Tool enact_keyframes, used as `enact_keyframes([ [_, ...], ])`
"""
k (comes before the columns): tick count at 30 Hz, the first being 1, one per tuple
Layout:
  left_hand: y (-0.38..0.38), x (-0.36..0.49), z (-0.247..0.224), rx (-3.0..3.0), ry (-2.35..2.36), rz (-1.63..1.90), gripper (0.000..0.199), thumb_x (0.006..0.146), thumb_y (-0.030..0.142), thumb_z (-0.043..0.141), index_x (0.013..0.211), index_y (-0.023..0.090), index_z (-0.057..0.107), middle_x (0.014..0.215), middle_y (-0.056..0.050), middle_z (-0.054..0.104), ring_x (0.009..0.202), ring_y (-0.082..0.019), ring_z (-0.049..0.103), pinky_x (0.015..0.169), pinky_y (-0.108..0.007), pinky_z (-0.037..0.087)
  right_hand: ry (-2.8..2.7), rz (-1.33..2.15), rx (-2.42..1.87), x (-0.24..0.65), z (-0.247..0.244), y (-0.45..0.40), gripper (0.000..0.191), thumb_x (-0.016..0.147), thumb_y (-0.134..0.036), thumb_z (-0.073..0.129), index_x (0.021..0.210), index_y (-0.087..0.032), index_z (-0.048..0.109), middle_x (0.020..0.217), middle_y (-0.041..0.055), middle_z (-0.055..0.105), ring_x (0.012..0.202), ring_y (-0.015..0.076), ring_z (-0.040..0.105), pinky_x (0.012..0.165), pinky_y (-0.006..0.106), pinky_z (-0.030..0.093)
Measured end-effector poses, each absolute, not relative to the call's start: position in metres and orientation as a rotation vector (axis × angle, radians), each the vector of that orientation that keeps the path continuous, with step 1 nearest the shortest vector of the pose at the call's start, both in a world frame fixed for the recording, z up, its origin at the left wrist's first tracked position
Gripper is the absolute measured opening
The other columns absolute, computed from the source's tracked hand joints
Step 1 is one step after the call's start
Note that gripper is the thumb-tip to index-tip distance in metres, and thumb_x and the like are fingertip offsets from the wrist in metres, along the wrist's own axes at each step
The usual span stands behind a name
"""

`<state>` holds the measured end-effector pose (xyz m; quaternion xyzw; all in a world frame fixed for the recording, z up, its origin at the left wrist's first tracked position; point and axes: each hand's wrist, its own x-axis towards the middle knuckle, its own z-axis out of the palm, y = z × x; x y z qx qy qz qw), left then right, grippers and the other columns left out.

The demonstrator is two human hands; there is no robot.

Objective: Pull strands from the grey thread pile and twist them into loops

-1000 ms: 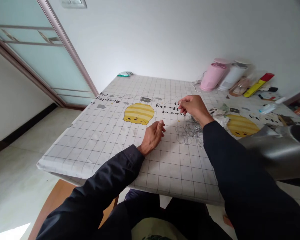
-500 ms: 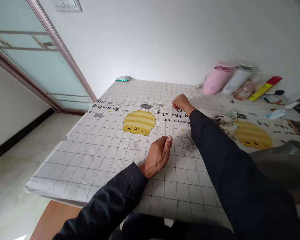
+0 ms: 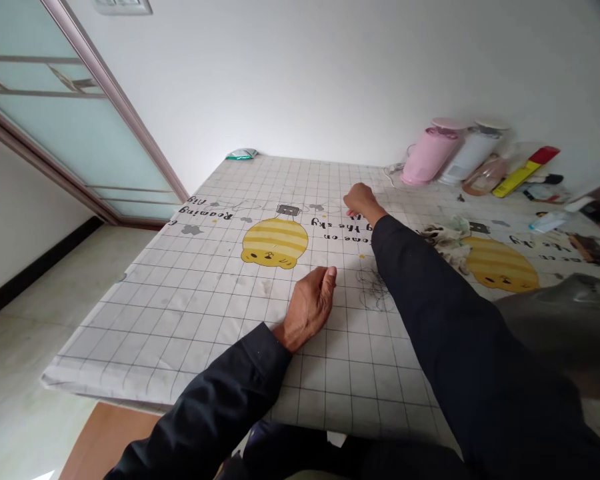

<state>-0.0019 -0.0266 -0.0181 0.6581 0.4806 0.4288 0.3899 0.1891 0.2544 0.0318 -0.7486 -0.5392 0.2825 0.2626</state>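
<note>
My left hand (image 3: 310, 307) is closed just above the checked tablecloth (image 3: 220, 320), thumb along the top and fingers curled out of sight. Farther off, my right hand (image 3: 361, 200) is closed too, its fingers pressed together over the printed lettering. Whatever either hand grips is hidden or too thin to make out. A loose tangle of dark thread-like strands (image 3: 373, 292) lies on the cloth to the right of my left hand, partly behind my right sleeve.
Against the wall stand a pink cylinder (image 3: 431, 153) and a white cylinder (image 3: 470, 153), beside a yellow-and-red box (image 3: 525, 173). A crumpled whitish cloth (image 3: 450, 247) lies past my right forearm. A green-and-white packet (image 3: 242, 154) sits at the far left corner. Grey plastic (image 3: 555, 320) is at right.
The whole view has shifted slightly. My right hand has turned a little at the wrist, while my left hand keeps nearly the same pose and place.
</note>
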Motion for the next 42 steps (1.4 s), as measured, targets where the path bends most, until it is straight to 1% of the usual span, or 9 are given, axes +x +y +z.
enact_keyframes([
  [2,-0.024,-0.003,-0.018,1.67,1.241,1.107,0.065,0.114,0.076,0.038,0.095,0.022,0.068,0.087,-0.008,0.073,0.078,-0.023,0.069,0.07,-0.035,0.054,-1.503,0.723,-1.999,0.197,0.049,0.241,0.012,0.096,-0.006,0.081,0.101,-0.001,0.072,0.081,0.0195,0.075,0.08,0.0301,0.081,0.077,0.04,0.067],
  [6,-0.018,-0.006,-0.02,1.642,1.25,1.132,0.065,0.113,0.078,0.041,0.096,0.021,0.069,0.091,-0.009,0.075,0.075,-0.022,0.069,0.061,-0.032,0.053,-1.563,0.613,-1.834,0.21,0.096,0.189,0.021,0.114,-0.015,0.059,0.108,0.003,0.067,0.094,0.0153,0.076,0.079,0.0159,0.079,0.086,0.032,0.062],
  [12,-0.012,-0.011,-0.023,1.585,1.257,1.183,0.068,0.109,0.082,0.044,0.099,0.02,0.071,0.096,-0.012,0.076,0.074,-0.021,0.07,0.056,-0.029,0.054,-1.613,0.373,-1.542,0.239,0.134,0.066,0.023,0.114,-0.024,0.062,0.101,-0.009,0.073,0.099,0.0128,0.079,0.073,0.0149,0.074,0.075,0.031,0.06],
  [18,-0.008,-0.013,-0.025,1.542,1.257,1.218,0.07,0.107,0.084,0.049,0.102,0.018,0.072,0.094,-0.011,0.075,0.071,-0.019,0.069,0.051,-0.026,0.052,-1.707,0.316,-1.679,0.271,0.068,-0.012,0.019,0.101,-0.025,0.072,0.083,-0.021,0.077,0.066,0.0034,0.07,0.064,0.0217,0.068,0.065,0.036,0.052],
  [23,-0.004,-0.015,-0.025,1.54,1.28,1.22,0.071,0.105,0.086,0.051,0.098,0.018,0.07,0.092,-0.011,0.075,0.068,-0.018,0.069,0.048,-0.025,0.051,-2.093,0.301,-1.715,0.276,0.005,-0.043,0.018,0.095,-0.014,0.069,0.082,-0.024,0.075,0.08,0.0036,0.074,0.076,0.0233,0.068,0.071,0.036,0.047],
  [29,-0.003,-0.014,-0.025,1.537,1.274,1.217,0.07,0.105,0.086,0.053,0.097,0.018,0.069,0.092,-0.012,0.074,0.069,-0.018,0.069,0.047,-0.024,0.051,-2.32,0.234,-1.708,0.275,-0.021,-0.071,0.017,0.099,-0.021,0.072,0.115,-0.023,0.075,0.116,0.012,0.071,0.097,0.0275,0.071,0.075,0.036,0.05],
  [32,-0.004,-0.013,-0.025,1.544,1.279,1.206,0.07,0.105,0.085,0.053,0.097,0.018,0.07,0.093,-0.012,0.075,0.069,-0.018,0.069,0.047,-0.025,0.051,-2.323,0.209,-1.668,0.276,-0.025,-0.074,0.003,0.101,-0.022,0.068,0.104,-0.023,0.069,0.113,0.0113,0.067,0.1,0.028,0.069,0.077,0.037,0.052],
  [36,-0.004,-0.012,-0.025,1.556,1.288,1.182,0.071,0.106,0.085,0.052,0.096,0.017,0.071,0.093,-0.013,0.076,0.068,-0.017,0.068,0.047,-0.025,0.051,-2.39,0.148,-1.536,0.278,-0.028,-0.078,0.017,0.105,-0.017,0.055,0.09,-0.024,0.057,0.109,0.0115,0.065,0.1,0.0277,0.066,0.079,0.038,0.051],
  [42,-0.007,-0.01,-0.027,1.611,1.247,1.134,0.072,0.107,0.085,0.05,0.1,0.017,0.073,0.095,-0.012,0.076,0.071,-0.018,0.069,0.049,-0.026,0.052,-2.375,0.175,-1.419,0.287,-0.029,-0.093,0.017,0.1,-0.013,0.055,0.091,-0.026,0.05,0.091,0.0053,0.064,0.081,0.0231,0.061,0.073,0.037,0.045],
])
